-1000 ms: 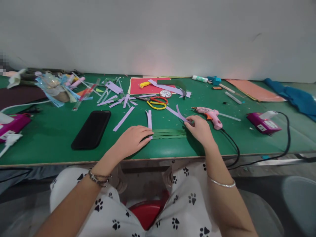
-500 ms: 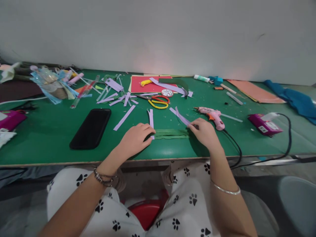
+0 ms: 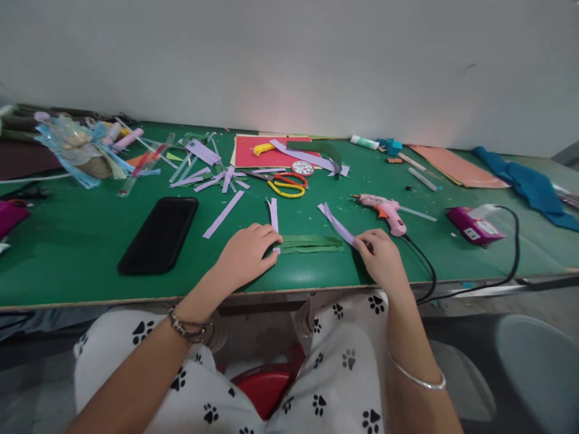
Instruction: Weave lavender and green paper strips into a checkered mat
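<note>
Wall [image 3: 289,66] is backing green table [image 3: 307,274]; left hand [image 3: 248,250] touching lilac strip [image 3: 274,216], grip unclear; right hand [image 3: 380,258] pinching second strip [image 3: 340,229]; box label [image 3: 488,228] unreadable.

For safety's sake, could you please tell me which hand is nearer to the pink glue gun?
Right. The right hand is just on the near side of the pink glue gun; the left hand is farther off, to its left.
</note>
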The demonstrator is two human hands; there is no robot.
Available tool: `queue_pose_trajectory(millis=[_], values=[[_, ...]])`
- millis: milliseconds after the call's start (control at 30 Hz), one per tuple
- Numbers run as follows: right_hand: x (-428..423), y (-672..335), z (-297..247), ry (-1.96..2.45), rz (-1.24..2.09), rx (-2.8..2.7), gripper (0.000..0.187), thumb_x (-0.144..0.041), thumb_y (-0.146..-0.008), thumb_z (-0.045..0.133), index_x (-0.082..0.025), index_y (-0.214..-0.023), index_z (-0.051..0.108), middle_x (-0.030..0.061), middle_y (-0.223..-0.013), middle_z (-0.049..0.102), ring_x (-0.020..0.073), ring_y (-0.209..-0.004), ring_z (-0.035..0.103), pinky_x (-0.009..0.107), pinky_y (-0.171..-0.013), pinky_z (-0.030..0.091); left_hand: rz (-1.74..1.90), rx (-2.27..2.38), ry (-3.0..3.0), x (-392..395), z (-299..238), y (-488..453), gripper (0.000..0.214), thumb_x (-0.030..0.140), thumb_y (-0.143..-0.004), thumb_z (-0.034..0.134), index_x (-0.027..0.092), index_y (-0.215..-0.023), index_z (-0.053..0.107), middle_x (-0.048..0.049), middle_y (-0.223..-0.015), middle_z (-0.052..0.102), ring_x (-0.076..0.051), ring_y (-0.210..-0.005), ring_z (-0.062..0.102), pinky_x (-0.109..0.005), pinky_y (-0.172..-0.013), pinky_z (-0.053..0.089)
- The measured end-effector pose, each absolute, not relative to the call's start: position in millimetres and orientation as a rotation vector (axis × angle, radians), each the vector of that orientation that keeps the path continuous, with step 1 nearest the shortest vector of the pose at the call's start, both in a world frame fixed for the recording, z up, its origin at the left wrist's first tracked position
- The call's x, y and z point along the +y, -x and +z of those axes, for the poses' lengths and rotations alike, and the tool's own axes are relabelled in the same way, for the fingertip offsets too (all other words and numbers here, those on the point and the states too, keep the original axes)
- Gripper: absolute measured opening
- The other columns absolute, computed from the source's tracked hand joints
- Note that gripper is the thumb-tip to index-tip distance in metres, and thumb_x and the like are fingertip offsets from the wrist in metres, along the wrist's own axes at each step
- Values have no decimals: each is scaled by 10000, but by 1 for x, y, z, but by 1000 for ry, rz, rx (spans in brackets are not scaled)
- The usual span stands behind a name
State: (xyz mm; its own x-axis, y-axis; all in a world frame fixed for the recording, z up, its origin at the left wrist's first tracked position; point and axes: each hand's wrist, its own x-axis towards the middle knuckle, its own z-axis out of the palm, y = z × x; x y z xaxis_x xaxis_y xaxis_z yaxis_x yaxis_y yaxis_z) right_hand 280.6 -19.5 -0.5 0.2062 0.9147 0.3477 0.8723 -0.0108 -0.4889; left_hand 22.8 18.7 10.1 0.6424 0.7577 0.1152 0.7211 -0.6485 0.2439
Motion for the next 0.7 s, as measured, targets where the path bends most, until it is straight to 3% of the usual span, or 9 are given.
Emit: queue_pose_trajectory(millis=[233, 433, 700], values=[[-27, -277, -6, 1968, 14, -1630, 225, -238, -764, 433, -185, -664, 626, 67, -689, 604, 190, -621, 529, 324, -615, 400, 279, 1231, -2746, 20, 9, -24, 194, 201, -860, 443, 155, -973, 595, -65, -1007, 625, -233, -934, 541, -357, -768, 458], [-26, -269, -8, 1936, -195, -1658, 234, -233, -760, 442, -164, -659, 643, 117, -774, 580, 225, -745, 513, 352, -705, 397, 295, 1241, -2718, 19, 7, -23, 200, 204, -862, 441, 146, -975, 596, -70, -1011, 619, -237, -942, 531, -358, -762, 453], [-25, -266, -3, 1930, -21, -1553, 221, -272, -755, 407, -186, -648, 581, 84, -687, 625, 195, -639, 539, 302, -610, 372, 296, 1234, -2710, 19, 7, -23, 205, 207, -865, 438, 151, -987, 594, -65, -1021, 616, -235, -941, 523, -352, -764, 445]])
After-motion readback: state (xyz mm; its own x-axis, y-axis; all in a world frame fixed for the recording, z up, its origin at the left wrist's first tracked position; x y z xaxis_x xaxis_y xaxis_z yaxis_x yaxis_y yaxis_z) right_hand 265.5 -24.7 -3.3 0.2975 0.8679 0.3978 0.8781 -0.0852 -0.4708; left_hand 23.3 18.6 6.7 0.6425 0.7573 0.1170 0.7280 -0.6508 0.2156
